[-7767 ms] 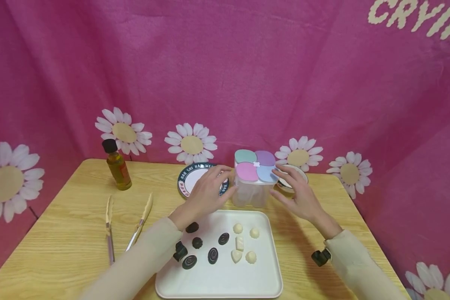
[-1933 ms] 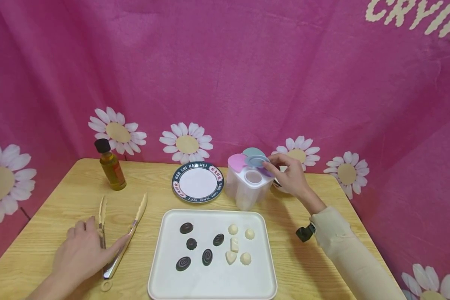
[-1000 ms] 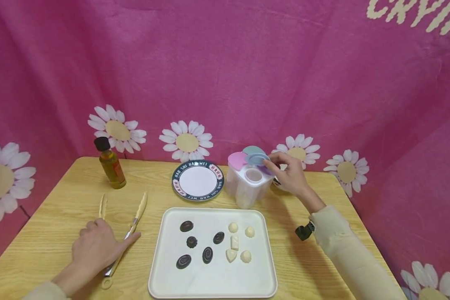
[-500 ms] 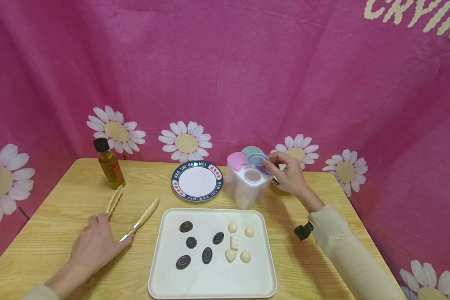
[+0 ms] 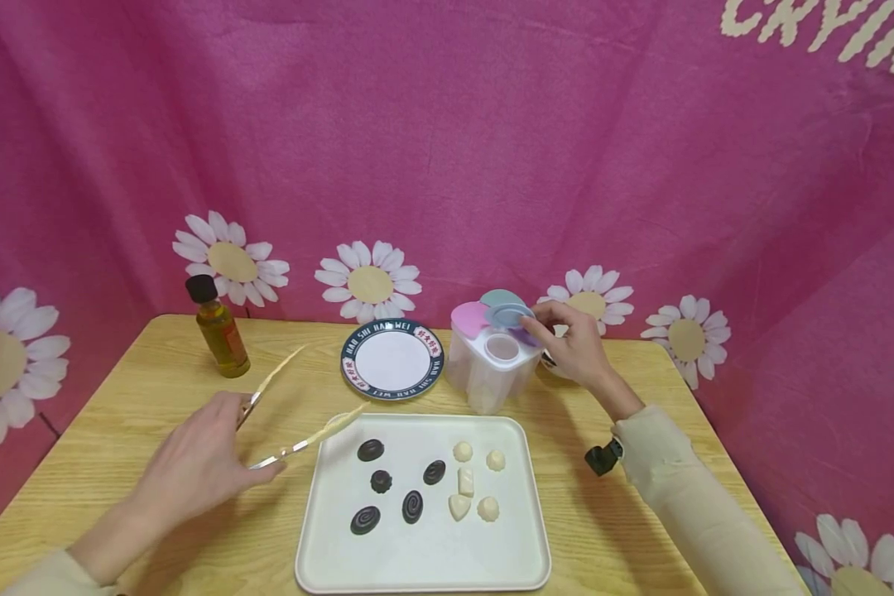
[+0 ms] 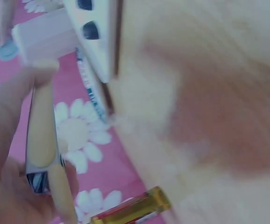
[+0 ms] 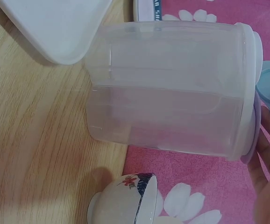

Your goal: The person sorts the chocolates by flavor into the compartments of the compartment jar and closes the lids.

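Note:
My left hand (image 5: 197,459) grips a pair of tongs (image 5: 320,434) above the table, arms spread and tips pointing toward the tray's upper left corner. In the left wrist view the tongs' handle (image 6: 42,126) lies along the thumb. At the clear storage container (image 5: 484,377), my right hand (image 5: 577,348) holds up the flipped-back blue lid (image 5: 508,316), leaving that round opening uncovered. Pink and green lids lie flat. The white tray (image 5: 417,571) carries several dark chocolates (image 5: 413,507) and several white chocolates (image 5: 465,482).
A dark-rimmed plate (image 5: 392,362) lies behind the tray. An oil bottle (image 5: 225,338) stands at the back left. Beside the container is a patterned bowl (image 7: 125,200), mostly hidden by my right hand in the head view. A pink curtain hangs behind the table.
The blue lid was flipped back after the earliest frame. My left hand went to the tongs, took hold of them and lifted them, swinging the tips rightward. The right hand stays at the lid.

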A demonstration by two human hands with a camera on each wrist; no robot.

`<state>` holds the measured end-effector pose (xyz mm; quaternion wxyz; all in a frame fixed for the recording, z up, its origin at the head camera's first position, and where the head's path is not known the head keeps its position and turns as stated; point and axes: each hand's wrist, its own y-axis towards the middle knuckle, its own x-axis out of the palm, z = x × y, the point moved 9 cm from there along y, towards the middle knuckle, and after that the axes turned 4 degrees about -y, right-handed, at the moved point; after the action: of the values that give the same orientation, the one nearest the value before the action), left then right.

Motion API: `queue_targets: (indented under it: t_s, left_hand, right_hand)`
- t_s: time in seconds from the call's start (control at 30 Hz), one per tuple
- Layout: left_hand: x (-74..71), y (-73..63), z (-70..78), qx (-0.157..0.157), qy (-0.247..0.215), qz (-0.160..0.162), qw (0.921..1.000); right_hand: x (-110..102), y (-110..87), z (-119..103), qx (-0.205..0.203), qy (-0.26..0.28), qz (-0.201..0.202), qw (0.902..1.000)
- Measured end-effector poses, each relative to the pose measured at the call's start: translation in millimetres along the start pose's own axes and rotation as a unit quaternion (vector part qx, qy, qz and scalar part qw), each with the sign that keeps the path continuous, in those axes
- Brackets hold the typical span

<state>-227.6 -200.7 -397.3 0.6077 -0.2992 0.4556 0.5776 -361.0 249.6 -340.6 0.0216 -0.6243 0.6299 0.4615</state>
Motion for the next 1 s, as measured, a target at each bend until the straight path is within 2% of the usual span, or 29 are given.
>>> queue_targets:
  t_s: [0.23, 0.47, 0.67, 1.0]
  left_hand:
    - [-5.5, -5.8, 18.6, 0.035, -0.010, -0.043, 0.9984]
    - [-1.6, -11.1, 21.3, 0.046, -0.011, -0.064, 0.9968]
    - [3.1, -13.1, 17.2, 0.060, -0.014, -0.058, 0.9964]
    - [12.8, -14.8, 16.4, 0.113, -0.011, -0.045, 0.9925]
  right_hand:
    - [-0.7, -0.1, -2.7, -0.006, -0.006, 0.005, 1.0000]
    - [-2.8, -0.3, -0.2, -0.007, -0.005, 0.009, 0.9999]
    - [-2.0, -0.8, -0.7, -0.009, -0.004, 0.007, 0.9999]
    - [-0.6, -1.4, -1.7, -0.013, 0.006, 0.012, 0.9998]
